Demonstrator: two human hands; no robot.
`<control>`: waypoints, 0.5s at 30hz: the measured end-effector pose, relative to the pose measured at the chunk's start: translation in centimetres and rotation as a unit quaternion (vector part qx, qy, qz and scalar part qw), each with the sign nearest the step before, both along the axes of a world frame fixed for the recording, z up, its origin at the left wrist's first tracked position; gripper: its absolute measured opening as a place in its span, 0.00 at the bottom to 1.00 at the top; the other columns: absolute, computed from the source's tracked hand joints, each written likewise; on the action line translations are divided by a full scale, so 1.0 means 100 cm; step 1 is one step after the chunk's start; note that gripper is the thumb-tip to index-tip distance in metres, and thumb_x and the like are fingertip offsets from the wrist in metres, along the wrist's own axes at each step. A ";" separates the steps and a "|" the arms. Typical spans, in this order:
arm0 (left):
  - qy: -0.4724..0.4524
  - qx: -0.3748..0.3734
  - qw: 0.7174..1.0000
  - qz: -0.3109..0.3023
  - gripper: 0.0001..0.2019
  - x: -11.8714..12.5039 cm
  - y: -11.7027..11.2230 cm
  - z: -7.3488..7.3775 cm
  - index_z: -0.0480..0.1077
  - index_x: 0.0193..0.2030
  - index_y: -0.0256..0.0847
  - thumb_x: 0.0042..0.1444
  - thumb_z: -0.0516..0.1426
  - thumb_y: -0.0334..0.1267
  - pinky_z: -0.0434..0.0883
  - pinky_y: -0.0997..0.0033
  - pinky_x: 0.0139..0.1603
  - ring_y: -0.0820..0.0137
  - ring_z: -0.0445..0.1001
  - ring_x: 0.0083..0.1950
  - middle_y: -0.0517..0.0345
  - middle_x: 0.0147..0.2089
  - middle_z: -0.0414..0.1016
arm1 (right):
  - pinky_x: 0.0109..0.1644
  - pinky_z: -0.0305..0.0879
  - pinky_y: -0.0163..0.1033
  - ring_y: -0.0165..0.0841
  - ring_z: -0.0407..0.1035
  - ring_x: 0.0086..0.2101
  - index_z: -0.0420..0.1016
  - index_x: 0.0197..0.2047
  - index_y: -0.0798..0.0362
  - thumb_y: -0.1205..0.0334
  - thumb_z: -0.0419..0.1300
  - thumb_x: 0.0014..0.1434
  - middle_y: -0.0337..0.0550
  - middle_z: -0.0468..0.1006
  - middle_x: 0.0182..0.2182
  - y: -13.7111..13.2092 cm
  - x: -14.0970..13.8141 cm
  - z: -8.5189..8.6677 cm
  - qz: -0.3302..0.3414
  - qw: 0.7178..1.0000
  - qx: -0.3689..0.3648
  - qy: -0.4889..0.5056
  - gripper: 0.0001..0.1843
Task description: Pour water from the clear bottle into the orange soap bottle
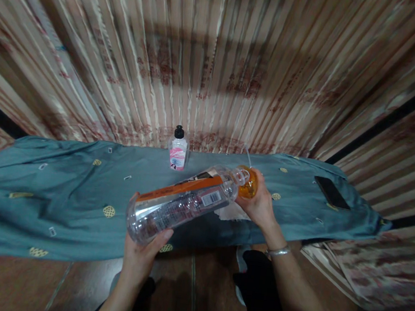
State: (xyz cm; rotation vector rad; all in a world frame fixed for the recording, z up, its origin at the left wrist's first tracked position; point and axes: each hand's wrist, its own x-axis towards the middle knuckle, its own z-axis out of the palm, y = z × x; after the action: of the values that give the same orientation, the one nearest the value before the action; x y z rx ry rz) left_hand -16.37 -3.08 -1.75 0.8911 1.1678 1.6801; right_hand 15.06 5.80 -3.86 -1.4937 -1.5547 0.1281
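A large clear plastic bottle [183,205] with an orange label and a barcode is tilted over the cloth-covered table, its neck toward the upper right. My left hand [144,248] grips its base end from below. At the neck, my right hand [260,200] is closed around a see-through amber piece [249,182]; whether this is a cap, a pump head or a small container, I cannot tell. A thin pale tube-like strip [248,156] sticks up beside it. Beneath the bottle's neck, a white tissue-like sheet [231,212] lies partly hidden.
Toward the back of the teal patterned cloth [77,191] stands a small clear bottle [178,150] with a black cap and pink label. A dark phone [332,192] lies at the right. Striped curtains [209,66] hang close behind and on both sides.
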 end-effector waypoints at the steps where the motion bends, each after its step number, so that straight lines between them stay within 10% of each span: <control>1: 0.001 0.002 1.000 0.000 0.63 0.000 0.000 0.000 0.62 0.82 0.50 0.42 0.84 0.50 0.85 0.57 0.53 0.66 0.81 0.32 0.70 0.31 0.75 | 0.69 0.79 0.65 0.57 0.82 0.63 0.65 0.76 0.50 0.47 0.79 0.52 0.61 0.84 0.67 0.000 0.000 0.001 0.000 1.000 0.000 -0.001 0.53; 15: 0.014 -0.003 1.000 0.014 0.60 0.002 -0.001 0.001 0.62 0.80 0.50 0.43 0.84 0.52 0.85 0.53 0.58 0.54 0.88 0.48 0.67 0.34 0.75 | 0.70 0.79 0.64 0.55 0.82 0.64 0.65 0.77 0.50 0.46 0.80 0.52 0.61 0.84 0.66 -0.002 -0.001 0.003 -0.002 1.000 -0.017 0.007 0.55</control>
State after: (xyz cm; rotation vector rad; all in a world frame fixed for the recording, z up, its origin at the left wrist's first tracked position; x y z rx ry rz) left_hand -16.20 -3.18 -1.61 0.9014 1.2085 1.6899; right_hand 14.99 5.58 -3.54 -1.5197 -1.5439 0.1635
